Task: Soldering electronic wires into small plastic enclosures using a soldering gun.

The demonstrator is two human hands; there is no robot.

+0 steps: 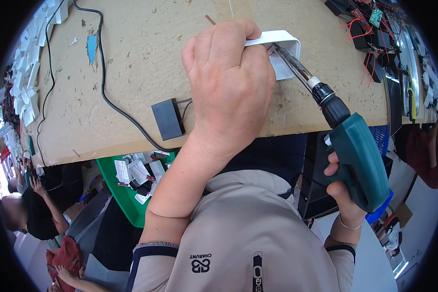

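My left hand (232, 80) is wrapped round a white plastic housing (287, 38) at the table's middle, its open side turned to the right. My right hand (344, 192) grips a green pistol-shaped soldering gun (361, 158), fingers by its trigger. The gun's dark metal tip reaches up and left into the housing's opening, where a bit of red wire shows. Whether the tip touches anything inside I cannot tell. Beside my left wrist lies a flat black box (168, 119), its dark wires running under the hand. My left fingertips are mostly hidden.
A black cord (102, 73) crosses the worn tabletop (141, 48). Black boxes with red wires (370, 36) crowd the far right, white housings (27, 82) the far left. Below the near edge is a green bin (114, 187) of parts. Other people sit at the left.
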